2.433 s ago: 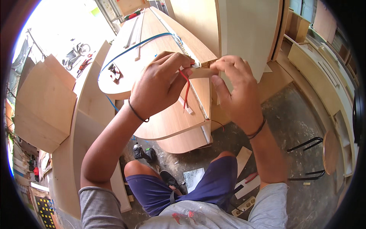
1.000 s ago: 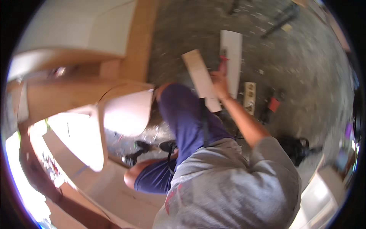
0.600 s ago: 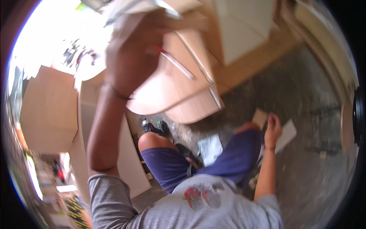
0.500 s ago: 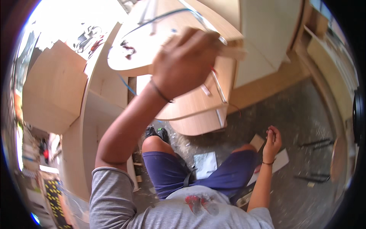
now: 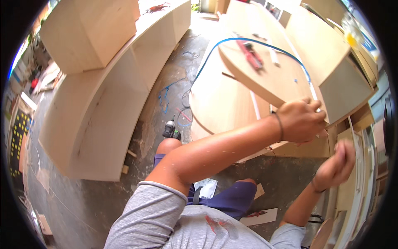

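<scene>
Hands [image 5: 301, 121] near panel [image 5: 275, 72] — sheet's [image 5: 206, 187] print illegible

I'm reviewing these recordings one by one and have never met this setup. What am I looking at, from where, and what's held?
There is no machine, only a person's bare hands. A wide fisheye camera on the head looks down, so straight edges bend. On a curved wooden panel lie a blue strip and a red tool. The left hand is curled at the panel's near right corner; its fingers hide whatever it may hold. The right hand is raised beside it, blurred, with nothing clearly visible in it.
</scene>
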A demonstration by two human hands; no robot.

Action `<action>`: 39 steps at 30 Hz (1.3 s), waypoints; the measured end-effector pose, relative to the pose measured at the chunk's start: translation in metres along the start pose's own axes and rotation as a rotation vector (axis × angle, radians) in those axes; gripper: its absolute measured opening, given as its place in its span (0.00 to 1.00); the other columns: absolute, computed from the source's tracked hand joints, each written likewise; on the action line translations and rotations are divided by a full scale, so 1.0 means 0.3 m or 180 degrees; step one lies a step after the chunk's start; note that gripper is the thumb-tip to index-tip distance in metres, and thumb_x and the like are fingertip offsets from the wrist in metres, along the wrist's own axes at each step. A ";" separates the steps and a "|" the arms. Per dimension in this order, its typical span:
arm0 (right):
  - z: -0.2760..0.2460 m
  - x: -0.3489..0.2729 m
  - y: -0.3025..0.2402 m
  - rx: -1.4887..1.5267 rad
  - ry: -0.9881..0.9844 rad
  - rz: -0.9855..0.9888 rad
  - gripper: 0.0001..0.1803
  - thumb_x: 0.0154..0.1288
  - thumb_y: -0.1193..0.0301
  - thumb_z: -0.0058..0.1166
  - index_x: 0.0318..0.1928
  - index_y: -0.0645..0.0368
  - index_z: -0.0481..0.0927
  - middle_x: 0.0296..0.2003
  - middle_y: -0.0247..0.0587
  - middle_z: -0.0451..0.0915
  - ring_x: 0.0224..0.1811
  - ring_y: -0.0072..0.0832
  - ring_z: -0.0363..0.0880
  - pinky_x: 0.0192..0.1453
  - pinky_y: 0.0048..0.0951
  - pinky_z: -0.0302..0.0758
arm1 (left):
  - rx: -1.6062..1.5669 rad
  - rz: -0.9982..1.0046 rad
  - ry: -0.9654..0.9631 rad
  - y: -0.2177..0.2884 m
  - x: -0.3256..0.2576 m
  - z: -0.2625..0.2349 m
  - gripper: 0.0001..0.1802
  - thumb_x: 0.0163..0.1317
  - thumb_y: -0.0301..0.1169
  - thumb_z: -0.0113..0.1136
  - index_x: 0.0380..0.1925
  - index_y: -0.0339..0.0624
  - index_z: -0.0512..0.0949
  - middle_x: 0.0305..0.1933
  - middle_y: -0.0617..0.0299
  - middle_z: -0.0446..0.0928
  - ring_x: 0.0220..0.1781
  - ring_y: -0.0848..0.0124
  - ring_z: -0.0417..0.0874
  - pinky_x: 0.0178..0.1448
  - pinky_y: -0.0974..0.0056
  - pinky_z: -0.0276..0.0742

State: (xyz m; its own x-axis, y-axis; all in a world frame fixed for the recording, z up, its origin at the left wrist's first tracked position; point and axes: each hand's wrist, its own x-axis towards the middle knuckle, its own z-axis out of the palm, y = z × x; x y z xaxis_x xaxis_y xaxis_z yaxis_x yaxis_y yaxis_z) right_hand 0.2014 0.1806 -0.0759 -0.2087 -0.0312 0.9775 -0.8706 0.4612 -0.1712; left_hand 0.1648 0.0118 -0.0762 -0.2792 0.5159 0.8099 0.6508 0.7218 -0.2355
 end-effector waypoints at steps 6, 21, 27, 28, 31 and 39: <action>0.019 -0.101 -0.143 0.0743 -0.0205 -0.0907 0.08 0.60 0.67 0.43 0.32 0.59 0.67 0.22 0.34 0.61 0.26 0.26 0.58 0.25 0.29 0.58 | 0.0015 -0.0089 0.0298 0.000 0.000 -0.003 0.09 0.44 0.40 0.57 0.26 0.52 0.79 0.31 0.70 0.74 0.41 0.70 0.74 0.40 0.68 0.72; 0.799 0.412 -0.096 -0.0776 -0.4328 0.0480 0.23 0.54 0.58 0.56 0.43 0.63 0.77 0.27 0.49 0.79 0.28 0.34 0.79 0.31 0.32 0.74 | -0.1620 -0.0726 0.0474 -0.015 -0.039 0.056 0.12 0.46 0.32 0.57 0.32 0.42 0.78 0.39 0.59 0.77 0.47 0.61 0.76 0.50 0.57 0.70; 0.743 0.549 -0.044 -0.0317 -0.5116 0.1937 0.15 0.52 0.61 0.54 0.37 0.57 0.78 0.15 0.27 0.63 0.12 0.17 0.54 0.14 0.24 0.54 | -0.0129 -0.0182 0.0102 0.009 -0.031 0.015 0.13 0.39 0.37 0.61 0.30 0.52 0.79 0.42 0.73 0.75 0.45 0.74 0.74 0.44 0.67 0.68; 0.706 0.568 -0.065 -0.0444 -0.5016 0.2086 0.13 0.54 0.61 0.52 0.35 0.55 0.79 0.14 0.24 0.58 0.12 0.14 0.48 0.15 0.21 0.46 | -0.0117 -0.0265 0.0134 0.004 -0.037 0.011 0.14 0.39 0.36 0.61 0.31 0.52 0.79 0.42 0.73 0.74 0.45 0.74 0.74 0.44 0.67 0.68; 0.572 0.662 -0.043 -0.0648 -0.5587 0.1651 0.11 0.53 0.59 0.47 0.26 0.51 0.76 0.20 0.33 0.71 0.19 0.26 0.66 0.39 0.34 0.73 | -0.0173 -0.0313 0.0141 0.013 -0.026 0.014 0.14 0.39 0.34 0.61 0.32 0.51 0.79 0.43 0.74 0.74 0.46 0.75 0.74 0.43 0.68 0.70; 0.075 0.687 -0.147 0.0358 -0.3332 0.2925 0.09 0.53 0.70 0.49 0.34 0.61 0.72 0.21 0.36 0.72 0.18 0.21 0.71 0.23 0.25 0.71 | -0.0363 -0.0414 -0.0159 0.019 0.010 -0.035 0.13 0.46 0.31 0.61 0.35 0.51 0.79 0.45 0.71 0.76 0.47 0.71 0.76 0.44 0.64 0.72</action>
State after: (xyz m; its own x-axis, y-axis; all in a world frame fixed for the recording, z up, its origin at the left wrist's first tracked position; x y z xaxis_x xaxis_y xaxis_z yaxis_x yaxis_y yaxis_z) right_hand 0.1867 0.1340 0.1305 -0.9058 -0.4229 -0.0249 -0.2626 0.6066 -0.7504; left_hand 0.1753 0.0126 -0.0696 -0.3992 0.4460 0.8011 0.6820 0.7284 -0.0657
